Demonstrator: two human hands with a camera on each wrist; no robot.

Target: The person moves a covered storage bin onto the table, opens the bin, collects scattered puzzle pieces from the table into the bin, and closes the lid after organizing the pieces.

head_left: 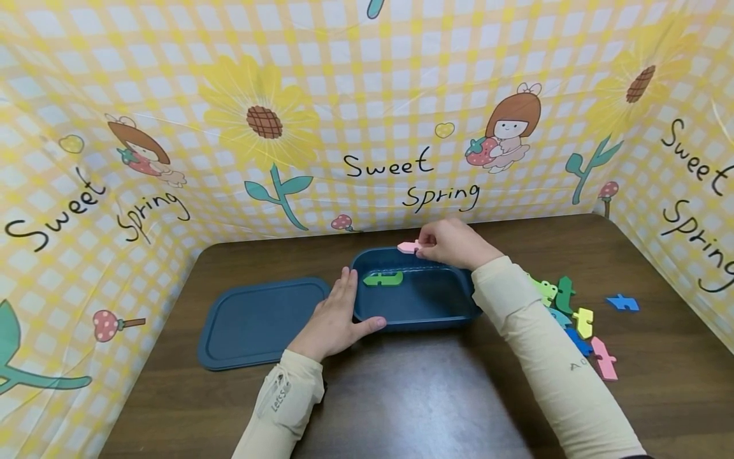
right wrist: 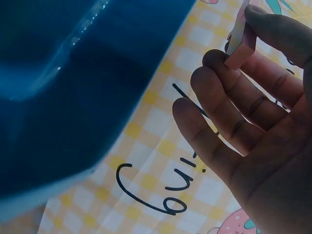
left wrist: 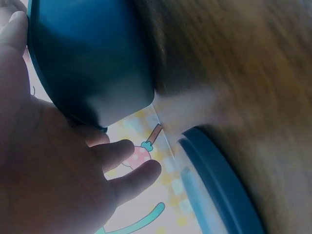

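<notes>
My right hand [head_left: 455, 243] pinches a small pink puzzle-like piece [head_left: 408, 247] between thumb and fingers, above the back rim of a dark blue box [head_left: 427, 303]. In the right wrist view, the thumb presses the pink piece [right wrist: 240, 51] against the fingers, while the other fingers are loosely bent. A green notched piece [head_left: 384, 279] lies inside the box, near its left end. My left hand [head_left: 331, 324] rests against the box's left end, fingers extended along the side and thumb at the front rim. The left wrist view shows these fingers touching the box wall [left wrist: 97, 63].
A flat dark blue lid [head_left: 260, 324] lies left of the box. To the right, partly behind my right sleeve, is a loose group of pieces, including yellow [head_left: 584, 322], pink [head_left: 604, 359] and dark green [head_left: 564, 294]. A blue piece [head_left: 622, 303] lies apart. Patterned cloth walls surround the table.
</notes>
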